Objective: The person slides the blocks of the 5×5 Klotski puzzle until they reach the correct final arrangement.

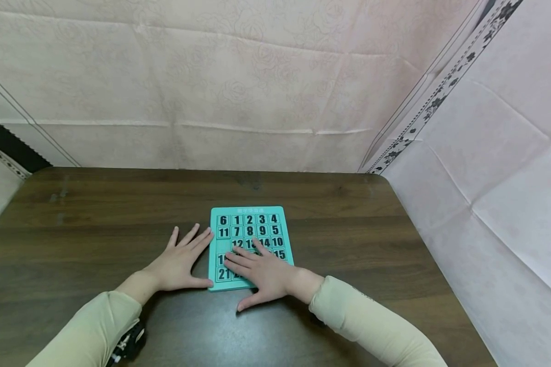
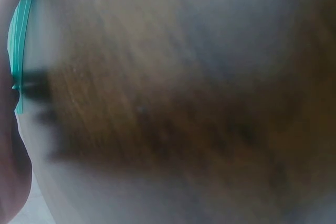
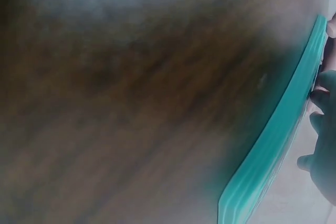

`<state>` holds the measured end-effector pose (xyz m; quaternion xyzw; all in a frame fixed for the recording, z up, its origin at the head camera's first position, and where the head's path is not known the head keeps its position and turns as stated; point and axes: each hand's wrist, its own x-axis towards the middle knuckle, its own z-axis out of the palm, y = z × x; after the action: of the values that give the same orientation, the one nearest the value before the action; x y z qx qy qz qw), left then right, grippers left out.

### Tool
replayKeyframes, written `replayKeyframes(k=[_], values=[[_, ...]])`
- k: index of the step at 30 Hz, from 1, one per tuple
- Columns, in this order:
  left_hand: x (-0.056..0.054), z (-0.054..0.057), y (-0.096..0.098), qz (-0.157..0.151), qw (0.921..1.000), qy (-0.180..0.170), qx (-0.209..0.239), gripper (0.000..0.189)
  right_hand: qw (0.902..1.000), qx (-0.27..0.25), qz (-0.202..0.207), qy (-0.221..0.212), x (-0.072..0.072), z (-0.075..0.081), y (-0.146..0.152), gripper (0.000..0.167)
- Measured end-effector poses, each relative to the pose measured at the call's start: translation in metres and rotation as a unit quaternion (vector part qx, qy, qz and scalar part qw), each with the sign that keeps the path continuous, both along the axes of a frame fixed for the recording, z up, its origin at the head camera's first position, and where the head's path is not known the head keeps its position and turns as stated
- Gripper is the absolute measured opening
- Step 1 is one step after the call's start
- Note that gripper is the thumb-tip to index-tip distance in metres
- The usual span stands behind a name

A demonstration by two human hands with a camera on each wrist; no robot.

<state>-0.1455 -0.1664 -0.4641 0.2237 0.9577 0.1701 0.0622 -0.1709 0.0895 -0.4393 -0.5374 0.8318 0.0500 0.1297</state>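
Note:
A teal number slide puzzle (image 1: 250, 225) lies flat on the brown wooden table, its tiles printed with black numbers. The top row reads 6, 1, 2, 3, 4, and a gap without a tile shows at the left of the third row. With fingers spread, my left hand (image 1: 176, 265) rests by the puzzle's left edge, thumb and fingertips right at the frame. My right hand (image 1: 266, 275) lies across the lower tiles with its fingers extended, hiding several of them. In the right wrist view, the puzzle's ridged side (image 3: 273, 129) runs below the fingers.
The wooden table (image 1: 119, 209) extends around the puzzle to a rounded far edge. Pale patterned cloth (image 1: 239, 86) hangs behind it, and another white cloth (image 1: 496, 193) stands along the right side. A black device (image 1: 130, 340) sits at the left wrist.

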Motion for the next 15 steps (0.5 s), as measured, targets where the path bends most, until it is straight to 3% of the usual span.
replayKeyframes(k=[6,15], values=[[0.0,-0.001,-0.001,0.001,1.0,0.003,-0.001,0.107,0.9988,-0.029,-0.038,-0.013,-0.009,0.001,0.001,0.093],[0.0,-0.003,-0.001,0.002,1.0,0.001,0.0,0.107,0.9981,-0.011,-0.061,-0.005,-0.024,0.002,-0.007,0.09]])
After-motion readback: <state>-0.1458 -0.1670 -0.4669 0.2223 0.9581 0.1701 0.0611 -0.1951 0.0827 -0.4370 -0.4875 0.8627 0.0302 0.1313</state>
